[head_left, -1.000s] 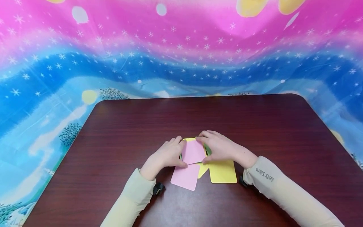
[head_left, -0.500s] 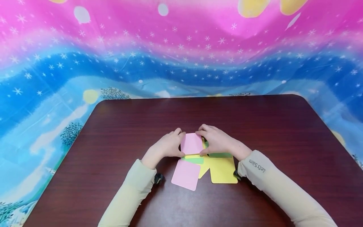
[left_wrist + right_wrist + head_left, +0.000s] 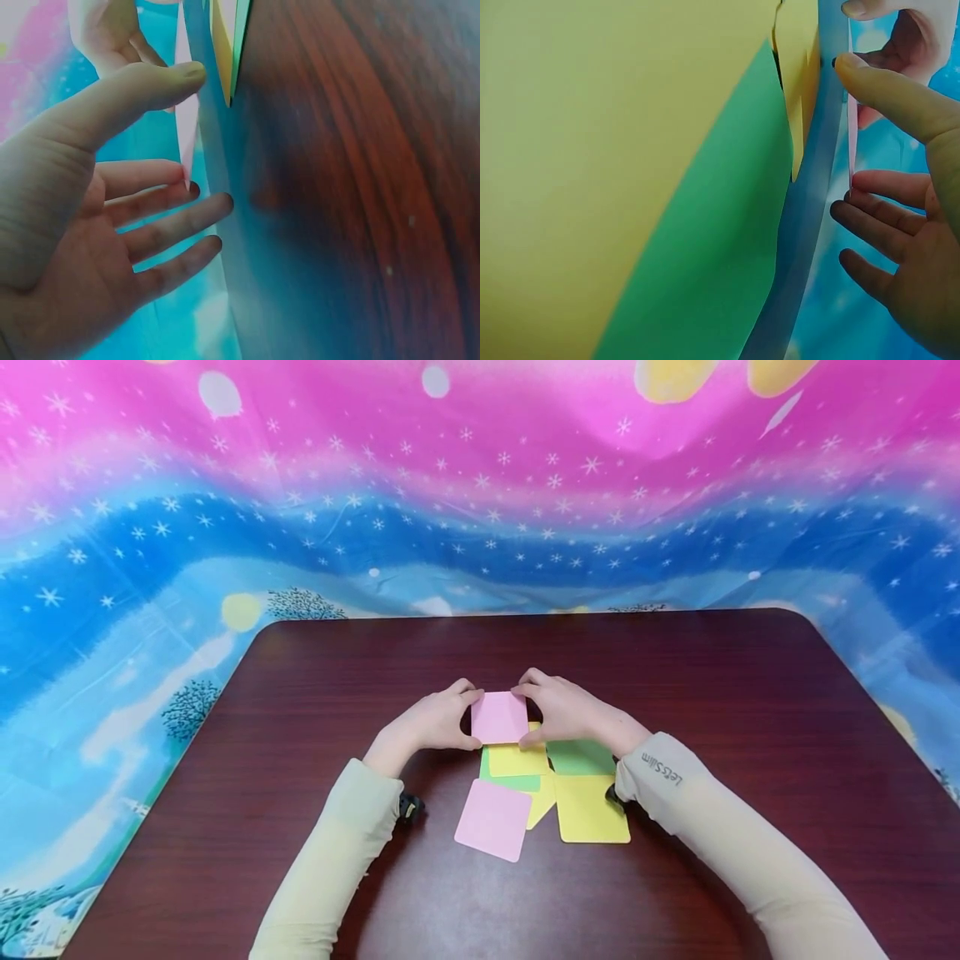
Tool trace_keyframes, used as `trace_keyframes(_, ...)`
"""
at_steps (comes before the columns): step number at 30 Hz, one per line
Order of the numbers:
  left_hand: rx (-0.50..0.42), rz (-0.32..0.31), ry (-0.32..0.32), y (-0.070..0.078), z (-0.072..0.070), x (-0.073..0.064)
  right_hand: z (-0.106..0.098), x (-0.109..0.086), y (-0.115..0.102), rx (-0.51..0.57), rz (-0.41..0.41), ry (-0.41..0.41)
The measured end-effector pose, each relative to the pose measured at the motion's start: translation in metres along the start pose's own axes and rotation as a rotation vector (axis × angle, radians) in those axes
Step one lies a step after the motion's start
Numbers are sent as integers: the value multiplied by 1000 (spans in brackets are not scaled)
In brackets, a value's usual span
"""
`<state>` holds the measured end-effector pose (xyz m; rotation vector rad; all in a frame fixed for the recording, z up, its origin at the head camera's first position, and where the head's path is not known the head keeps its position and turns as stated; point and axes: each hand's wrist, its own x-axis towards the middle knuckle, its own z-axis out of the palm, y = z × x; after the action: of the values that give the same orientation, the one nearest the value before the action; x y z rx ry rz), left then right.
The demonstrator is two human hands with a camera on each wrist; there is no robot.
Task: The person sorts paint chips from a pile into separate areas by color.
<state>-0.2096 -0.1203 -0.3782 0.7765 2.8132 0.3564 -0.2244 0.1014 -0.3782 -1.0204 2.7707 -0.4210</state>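
Across farther pink card [image 3: 500, 718], left hand [image 3: 433, 718] opposite right [image 3: 572, 713].

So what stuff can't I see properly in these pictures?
Head view: the far part of the right-hand green card, hidden by the right hand and wrist.
Head view: most of the slanted yellow card, covered by other cards.
Head view: the upper ends of both sleeves, cut off by the picture's edge.
Left wrist view: the held pink card's face, seen nearly edge-on and partly hidden by the left thumb.
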Motion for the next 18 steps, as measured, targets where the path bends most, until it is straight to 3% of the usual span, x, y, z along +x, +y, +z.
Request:
trace_keyframes(10,-8,24,18,-21,-5,5,-6,22,0,0,4,-44)
trace_keyframes(18,-19,14,42,-29,-8,12,-7,34,3,24,39,-64)
